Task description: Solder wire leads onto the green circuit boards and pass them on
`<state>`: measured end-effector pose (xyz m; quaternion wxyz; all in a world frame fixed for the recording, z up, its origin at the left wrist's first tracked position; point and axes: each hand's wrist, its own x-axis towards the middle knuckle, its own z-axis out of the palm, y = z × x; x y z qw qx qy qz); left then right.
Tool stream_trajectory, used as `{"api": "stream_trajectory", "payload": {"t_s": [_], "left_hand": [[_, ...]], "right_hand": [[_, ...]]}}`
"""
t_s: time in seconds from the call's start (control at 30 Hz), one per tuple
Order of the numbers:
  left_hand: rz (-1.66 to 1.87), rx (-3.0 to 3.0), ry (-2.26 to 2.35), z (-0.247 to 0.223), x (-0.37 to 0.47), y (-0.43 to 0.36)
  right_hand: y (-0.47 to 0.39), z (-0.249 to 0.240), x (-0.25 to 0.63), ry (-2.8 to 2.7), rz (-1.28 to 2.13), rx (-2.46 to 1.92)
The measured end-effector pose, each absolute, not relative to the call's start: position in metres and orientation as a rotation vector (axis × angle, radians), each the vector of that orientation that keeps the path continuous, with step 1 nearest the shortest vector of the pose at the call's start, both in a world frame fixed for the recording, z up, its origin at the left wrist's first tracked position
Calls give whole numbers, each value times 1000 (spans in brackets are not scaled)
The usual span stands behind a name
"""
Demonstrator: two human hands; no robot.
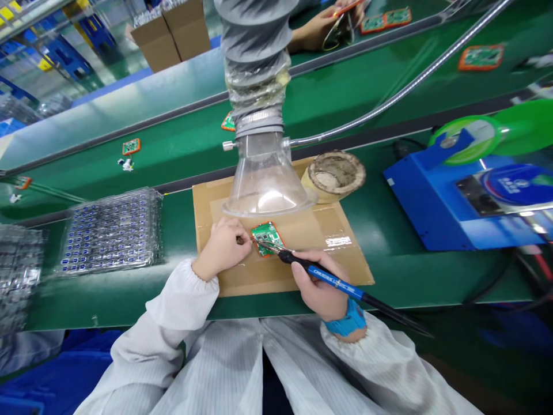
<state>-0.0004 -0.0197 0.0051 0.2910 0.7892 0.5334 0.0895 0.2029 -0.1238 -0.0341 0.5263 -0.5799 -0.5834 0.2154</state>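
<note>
A green circuit board (268,235) with an orange edge lies on a flat piece of cardboard (237,279) in front of me. My right hand (322,282) is closed around the blue and black handle of a soldering iron (332,278), whose metal tip reaches over the board. My left hand (224,245) is at the board's left edge, its fingers pinched together. Something small and thin seems to be between those fingertips, too small to make out. Just above the board hangs a clear fume extraction hood (270,178) on a grey ribbed hose (257,40).
A worn round pot (334,173) stands behind the hood. On the left are stacked clear trays of small blue parts (108,230). At right is a blue device with a green reel (470,138). Beyond runs a green conveyor (173,147) carrying boards; another person's hand (317,29) works there.
</note>
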Motion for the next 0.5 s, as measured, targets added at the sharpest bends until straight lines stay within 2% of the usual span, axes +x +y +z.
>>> {"api": "stream_trajectory", "payload": {"t_s": [0.5], "left_hand": [[241, 2088, 1404, 5, -1, -18]], "right_hand": [[-122, -30, 202, -1434, 487, -1379]]}}
